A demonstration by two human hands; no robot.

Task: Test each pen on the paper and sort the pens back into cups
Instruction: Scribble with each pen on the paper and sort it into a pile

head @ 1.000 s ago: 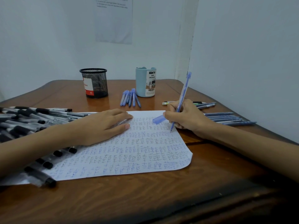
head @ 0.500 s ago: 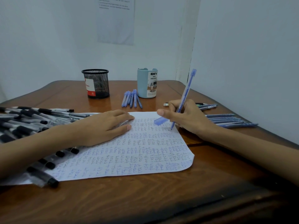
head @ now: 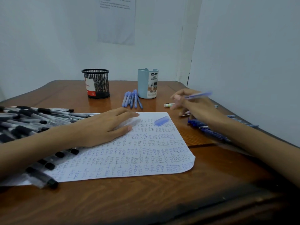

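A white paper (head: 129, 153) full of blue test scribbles lies on the wooden table. My left hand (head: 103, 127) presses flat on its upper left part. My right hand (head: 193, 104) hovers above the table right of the paper and holds a light blue pen (head: 198, 95) almost level, its image blurred. The pen's blue cap (head: 161, 120) lies on the paper's top right corner. A black mesh cup (head: 96, 83) and a light blue cup (head: 147, 83) stand at the back.
Several black-capped pens (head: 32, 120) are heaped at the left, some under my left forearm. Several light blue pens (head: 132, 99) lie beside the blue cup. Dark blue pens (head: 206, 127) lie under my right wrist, with a pale pen (head: 168, 104) behind. A wall stands close on the right.
My right hand lifted the pen off the paper and swung it right and back, from upright to nearly level. The left hand stayed on the paper. The cap did not move.
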